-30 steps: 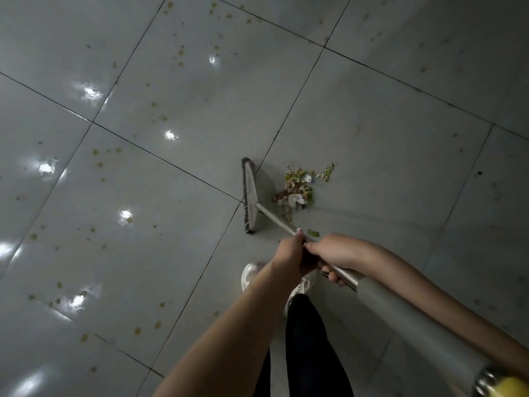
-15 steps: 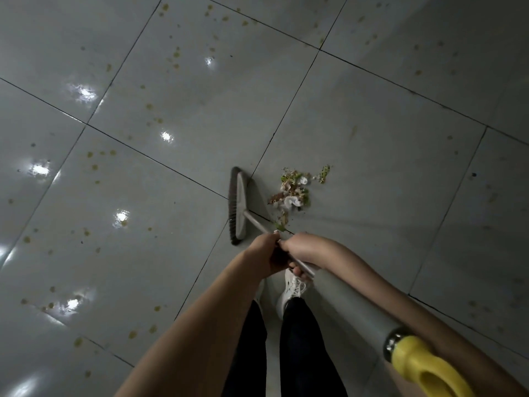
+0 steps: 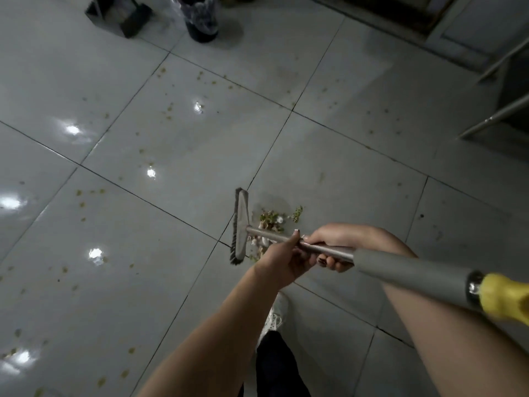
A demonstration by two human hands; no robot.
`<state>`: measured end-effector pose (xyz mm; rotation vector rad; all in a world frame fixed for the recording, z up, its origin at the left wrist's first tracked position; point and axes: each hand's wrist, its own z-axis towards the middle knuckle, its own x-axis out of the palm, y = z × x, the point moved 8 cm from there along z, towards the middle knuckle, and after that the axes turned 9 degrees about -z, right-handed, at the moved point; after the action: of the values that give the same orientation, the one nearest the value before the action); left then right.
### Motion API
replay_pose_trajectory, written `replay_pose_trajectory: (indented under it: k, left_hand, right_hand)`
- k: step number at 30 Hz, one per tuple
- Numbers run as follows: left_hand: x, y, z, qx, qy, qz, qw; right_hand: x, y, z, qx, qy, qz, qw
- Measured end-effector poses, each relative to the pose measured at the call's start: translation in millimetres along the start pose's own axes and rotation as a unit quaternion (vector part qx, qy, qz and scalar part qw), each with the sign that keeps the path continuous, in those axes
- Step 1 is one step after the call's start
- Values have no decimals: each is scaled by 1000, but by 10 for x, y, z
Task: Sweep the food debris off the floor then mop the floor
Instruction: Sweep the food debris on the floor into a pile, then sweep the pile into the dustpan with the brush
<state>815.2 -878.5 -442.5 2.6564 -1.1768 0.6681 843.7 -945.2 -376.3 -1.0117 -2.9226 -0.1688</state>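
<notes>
1. Both hands grip one broom handle (image 3: 325, 249). The left hand (image 3: 282, 260) is wrapped round the bare metal part, nearer the head. The right hand (image 3: 336, 240) holds it just behind, and its fingers (image 3: 329, 260) curl under the shaft.
2. The two hands touch each other on the handle. Behind them the shaft widens into a grey sleeve (image 3: 409, 270), which ends in a yellow cap (image 3: 506, 298) at the lower right edge.
3. The broom head (image 3: 240, 227) rests on the floor (image 3: 343, 167) with its bristles to the left. It lies across a tile joint.
4. The food debris (image 3: 272, 220), a small pile of green, brown and white scraps, lies on the floor just right of the broom head. Part of it is under the handle.
5. Small yellowish spots (image 3: 169, 110) are scattered over the glossy grey tiles, mostly to the left and beyond the pile.
6. A white shoe (image 3: 273, 319) and a dark trouser leg (image 3: 274, 368) show below the hands.
7. At the top edge, well apart from the pile, stand what looks like a dark dustpan (image 3: 126, 17) and a bin (image 3: 200, 20) with a clear liner.
8. Metal legs (image 3: 492, 118) slant in at the right edge.
</notes>
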Motion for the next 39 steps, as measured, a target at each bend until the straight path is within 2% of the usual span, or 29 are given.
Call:
replay_pose_trajectory:
  k: [2,4,7,9,11,15,18,21,24,28,32,36,39]
  left_hand:
    - [122,-104,-152,17,-10,-39,999]
    - [258,-249,-343,35,-16,-72,997]
    - [449,-453,-571,61,-17,-90,994]
    - [626,-573,-737,76,-3,-103,992]
    - [785,-692,-896,92,1,-107,990]
    - [1025,-835,-1241,125,16,-118,985]
    - [1192,-901,-1521,140,42,-149,978]
    - [1285,-888,-1705,125,65,-127,982]
    - [1339,-932,-1955,109,76,-31,991]
    - [1290,-1087,-2283,167,44,103,980]
    - [1244,-1329,-2665,286,16,169,943]
    - [1082,-1707,-3148,403,-19,207,891]
    - [921,-2014,-3481,468,-42,220,855]
  right_hand:
    - [-128,95,-257,-44,-18,40,998]
    - [-280,224,-581,-132,-74,96,984]
    - [-333,431,-1035,-307,-61,180,932]
    - [-329,526,-1304,-374,-57,189,906]
    - [-353,645,-1533,-414,-96,156,892]
    - [-491,887,-1877,-441,-257,89,856]
    - [-515,1033,-2211,-468,-380,24,797]
    - [-417,1113,-2383,-522,-357,65,772]
    - [-394,1223,-2652,-561,-363,85,739]
    - [-340,1392,-3038,-598,-402,46,692]
    - [-271,1589,-3256,-630,-406,36,661]
    - [-67,1865,-3373,-650,-371,28,663]
    - [49,2093,-3444,-653,-378,17,656]
